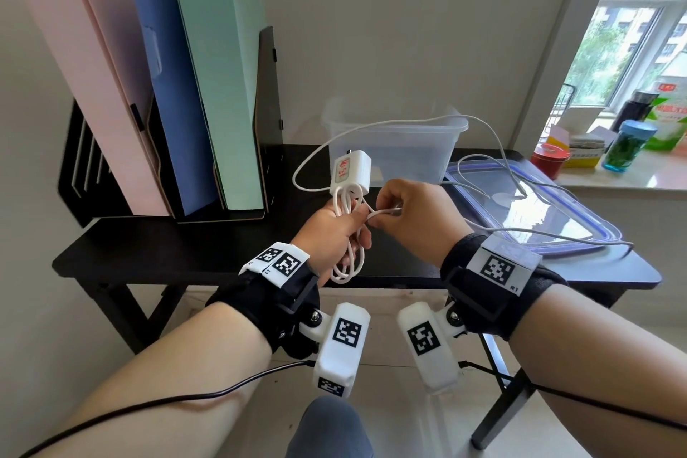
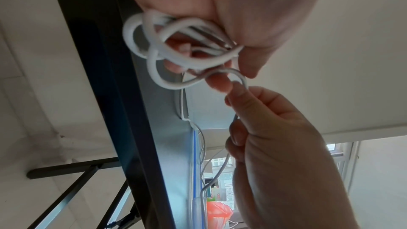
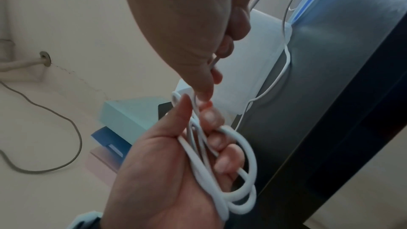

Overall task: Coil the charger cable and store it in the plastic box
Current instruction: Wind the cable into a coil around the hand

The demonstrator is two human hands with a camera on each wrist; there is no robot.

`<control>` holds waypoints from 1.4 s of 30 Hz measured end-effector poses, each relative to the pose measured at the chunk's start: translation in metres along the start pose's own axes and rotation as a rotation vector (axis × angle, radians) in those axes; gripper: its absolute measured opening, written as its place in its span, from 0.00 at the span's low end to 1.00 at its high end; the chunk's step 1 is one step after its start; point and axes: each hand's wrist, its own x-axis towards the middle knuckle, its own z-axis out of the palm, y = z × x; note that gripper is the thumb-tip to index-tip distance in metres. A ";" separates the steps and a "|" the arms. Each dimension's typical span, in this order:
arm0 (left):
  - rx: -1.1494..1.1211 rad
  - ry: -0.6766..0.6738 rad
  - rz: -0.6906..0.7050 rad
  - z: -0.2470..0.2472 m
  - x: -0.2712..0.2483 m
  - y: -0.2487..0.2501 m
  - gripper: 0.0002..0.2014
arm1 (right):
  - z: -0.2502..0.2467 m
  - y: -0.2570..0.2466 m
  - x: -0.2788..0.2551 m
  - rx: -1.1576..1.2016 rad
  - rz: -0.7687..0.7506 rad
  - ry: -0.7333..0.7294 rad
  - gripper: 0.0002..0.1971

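Charger cable (image 1: pixel 347 234) loops are bunched in the left hand (image 1: pixel 331 234), fingers curled round them above the table's (image 1: pixel 167 253) front edge, while the right hand (image 1: pixel 412 212) pinches the loose strand just beside it.

Both forearms are bare, with no sleeves; the left hand (image 1: pixel 336 234) and the right hand (image 1: pixel 410 212) wear no gloves or rings; each wrist carries a broad black fabric strap (image 1: pixel 494 294) fitted with black plastic brackets; white tags printed with black square code markers (image 1: pixel 498 268) sit on top of both straps, the right one lettered R1; a white rounded camera housing (image 1: pixel 340 342) hangs under each wrist on a white bracket fixed by a silver screw (image 1: pixel 316 315), each housing bearing its own black code marker; a thin black cable (image 1: pixel 167 402) runs from each housing back along the forearm; a grey trouser knee (image 1: pixel 331 428) shows below.
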 end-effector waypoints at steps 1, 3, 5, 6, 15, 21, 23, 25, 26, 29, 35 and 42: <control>0.015 0.036 0.013 0.000 0.000 0.000 0.09 | -0.001 0.001 0.000 -0.022 -0.005 0.013 0.05; 0.014 0.103 0.034 -0.002 0.001 0.001 0.10 | -0.004 0.007 0.001 -0.049 0.007 0.046 0.03; -0.064 0.113 0.023 -0.004 0.003 0.001 0.08 | -0.009 0.015 0.002 -0.048 0.052 0.072 0.03; -0.121 0.101 0.003 -0.004 0.003 0.002 0.06 | -0.011 0.018 0.003 -0.054 0.076 0.077 0.03; -0.141 0.005 -0.006 0.006 -0.003 0.003 0.05 | -0.009 0.019 0.006 0.052 0.120 0.093 0.02; -0.175 -0.037 -0.029 0.014 -0.003 0.000 0.06 | -0.002 0.006 0.008 0.346 0.166 0.055 0.06; -0.189 -0.049 -0.026 0.015 -0.003 0.002 0.05 | -0.001 0.003 0.008 0.469 0.209 0.031 0.07; -0.197 -0.066 -0.019 0.015 -0.003 0.003 0.04 | -0.001 0.000 0.007 0.562 0.236 0.029 0.08; -0.208 -0.083 -0.013 0.015 -0.004 0.003 0.04 | 0.000 -0.001 0.007 0.594 0.251 0.030 0.08; -0.246 -0.125 -0.005 0.016 -0.005 0.002 0.05 | 0.001 -0.004 0.007 0.664 0.298 0.038 0.09; -0.200 -0.165 -0.005 0.015 -0.006 0.001 0.06 | 0.000 -0.010 0.009 0.532 0.278 -0.009 0.07; -0.191 0.065 0.025 0.020 -0.001 0.002 0.07 | 0.001 -0.006 0.008 0.574 0.247 0.015 0.08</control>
